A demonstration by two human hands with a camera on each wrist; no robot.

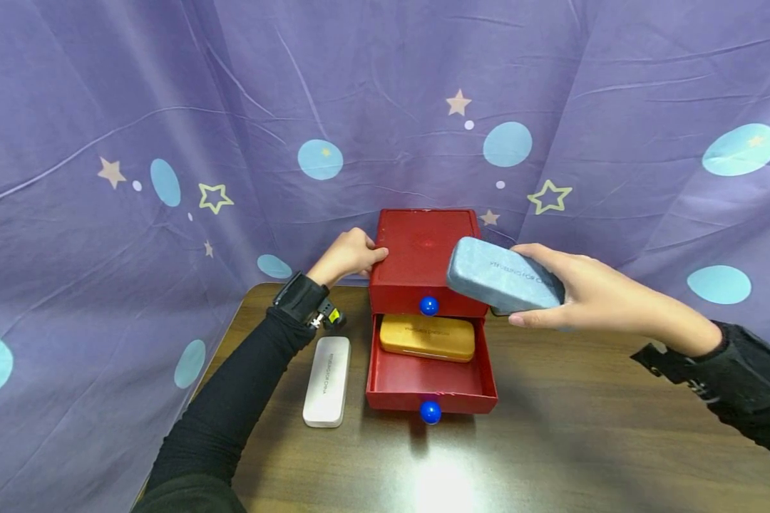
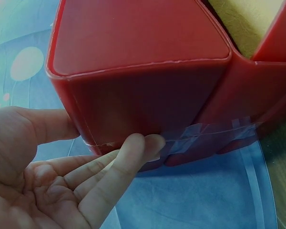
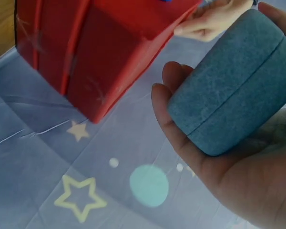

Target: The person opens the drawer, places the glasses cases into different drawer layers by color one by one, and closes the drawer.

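A two-drawer red box stands at the back of the table, upper drawer closed, lower one pulled out. In the lower drawer, a yellow glasses case lies crosswise toward the back. My left hand touches the box's left side; the left wrist view shows its fingers fairly straight along the side and the thumb at an edge. My right hand grips a light-blue glasses case by one end, raised and tilted at the box's right front.
A white glasses case lies on the wooden table, left of the pulled-out drawer. Blue round knobs stick out from both drawer fronts. Behind the box hangs a purple curtain with stars and dots.
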